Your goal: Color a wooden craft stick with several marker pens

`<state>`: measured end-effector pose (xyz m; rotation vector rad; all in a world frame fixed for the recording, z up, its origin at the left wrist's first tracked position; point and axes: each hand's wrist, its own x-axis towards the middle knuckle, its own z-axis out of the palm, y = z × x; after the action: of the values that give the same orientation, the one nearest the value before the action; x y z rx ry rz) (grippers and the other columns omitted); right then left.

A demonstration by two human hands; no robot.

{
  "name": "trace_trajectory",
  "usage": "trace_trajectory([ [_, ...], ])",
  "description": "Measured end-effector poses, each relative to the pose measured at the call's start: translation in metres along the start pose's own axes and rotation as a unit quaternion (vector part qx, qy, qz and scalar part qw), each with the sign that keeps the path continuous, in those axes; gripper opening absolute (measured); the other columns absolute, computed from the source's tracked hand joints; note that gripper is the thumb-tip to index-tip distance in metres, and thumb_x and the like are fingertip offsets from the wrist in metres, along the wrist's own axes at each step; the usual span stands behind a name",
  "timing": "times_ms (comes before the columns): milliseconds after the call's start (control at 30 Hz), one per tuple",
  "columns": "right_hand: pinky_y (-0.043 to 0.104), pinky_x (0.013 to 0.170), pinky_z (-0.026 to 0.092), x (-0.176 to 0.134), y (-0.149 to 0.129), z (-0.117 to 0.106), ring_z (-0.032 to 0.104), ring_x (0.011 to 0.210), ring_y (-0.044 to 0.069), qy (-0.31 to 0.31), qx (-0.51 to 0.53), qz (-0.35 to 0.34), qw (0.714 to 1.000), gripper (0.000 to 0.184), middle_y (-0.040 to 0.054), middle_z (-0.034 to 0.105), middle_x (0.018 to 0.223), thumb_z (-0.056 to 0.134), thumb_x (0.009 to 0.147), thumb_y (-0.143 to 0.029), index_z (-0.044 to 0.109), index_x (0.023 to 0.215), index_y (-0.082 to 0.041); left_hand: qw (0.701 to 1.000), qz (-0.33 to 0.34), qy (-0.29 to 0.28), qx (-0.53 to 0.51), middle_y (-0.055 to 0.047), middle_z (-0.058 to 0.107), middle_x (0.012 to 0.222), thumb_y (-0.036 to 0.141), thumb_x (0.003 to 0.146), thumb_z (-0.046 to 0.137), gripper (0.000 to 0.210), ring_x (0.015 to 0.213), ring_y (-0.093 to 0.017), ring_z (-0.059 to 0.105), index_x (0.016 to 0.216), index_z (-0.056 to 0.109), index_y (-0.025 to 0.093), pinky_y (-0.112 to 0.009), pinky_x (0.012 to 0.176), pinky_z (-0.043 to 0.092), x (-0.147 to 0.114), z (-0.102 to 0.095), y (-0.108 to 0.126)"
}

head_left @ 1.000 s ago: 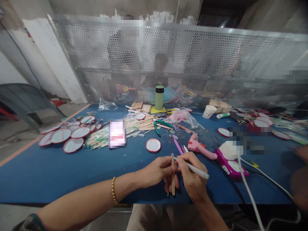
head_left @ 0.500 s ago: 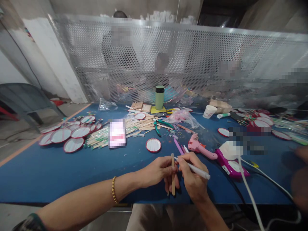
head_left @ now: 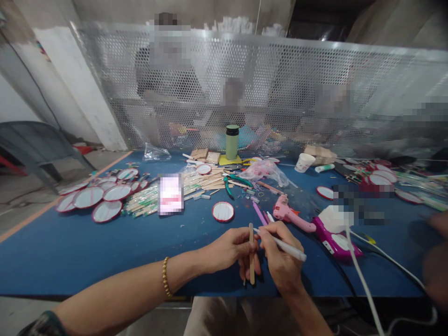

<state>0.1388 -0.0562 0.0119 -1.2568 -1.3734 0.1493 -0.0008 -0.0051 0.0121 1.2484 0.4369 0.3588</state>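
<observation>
The left hand pinches a flat wooden stick between thumb and fingers, out in front of the person near the table's close edge, its length running away from the body. The right hand has its fingers closed round a whitish pen, writing-fashion, with the tip at the stick's upper part; from where I stand I cannot tell whether it touches. I'd take this for the marking step, the stick being the piece worked on and the pen the tool. The next move, to my mind, calls for a firm left pinch and a small, careful push of the pen, since so narrow a stick could easily twist. Just beyond the fingers lies a purple pen, with a red-rimmed white disc to its left and a pink glue gun to its right. Farther out are green-handled pliers beside a heap of loose sticks, then a green bottle before a perforated metal screen.
</observation>
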Motion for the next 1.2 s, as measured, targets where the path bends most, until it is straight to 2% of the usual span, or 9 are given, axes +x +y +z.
trace_trajectory([
  [267,0.020,0.047,0.043,0.0004,0.0024,0.0001,0.055,0.047,0.010,-0.012,-0.001,-0.012,1.000,0.026,-0.0033,0.062,0.054,0.056,0.089,-0.028,0.061,0.066,-0.020,1.000,0.011,-0.005,0.007,-0.002,0.066,0.068,0.070,0.080,0.062,0.055,0.044,-0.009,0.055,0.087,0.046,0.018,-0.020,0.043,0.038,-0.0006,-0.0005,-0.0004],
  [533,0.021,0.044,0.043,-0.0010,0.0030,0.0007,0.053,0.043,0.010,0.005,0.003,0.019,1.000,0.026,-0.0026,0.063,0.055,0.057,0.090,-0.031,0.061,0.067,-0.019,1.000,0.006,-0.001,-0.001,-0.002,0.067,0.069,0.066,0.080,0.064,0.051,0.047,-0.013,0.060,0.088,0.046,0.019,-0.025,0.048,0.047,0.0000,-0.0020,-0.0025],
  [1200,0.021,0.043,0.041,-0.0013,0.0029,0.0005,0.050,0.042,0.009,0.001,0.007,0.018,1.000,0.027,-0.0026,0.062,0.055,0.057,0.090,-0.032,0.061,0.066,-0.019,1.000,0.007,-0.005,0.002,-0.001,0.066,0.068,0.067,0.083,0.062,0.050,0.047,-0.012,0.060,0.089,0.045,0.019,-0.023,0.048,0.046,-0.0013,-0.0004,-0.0003],
])
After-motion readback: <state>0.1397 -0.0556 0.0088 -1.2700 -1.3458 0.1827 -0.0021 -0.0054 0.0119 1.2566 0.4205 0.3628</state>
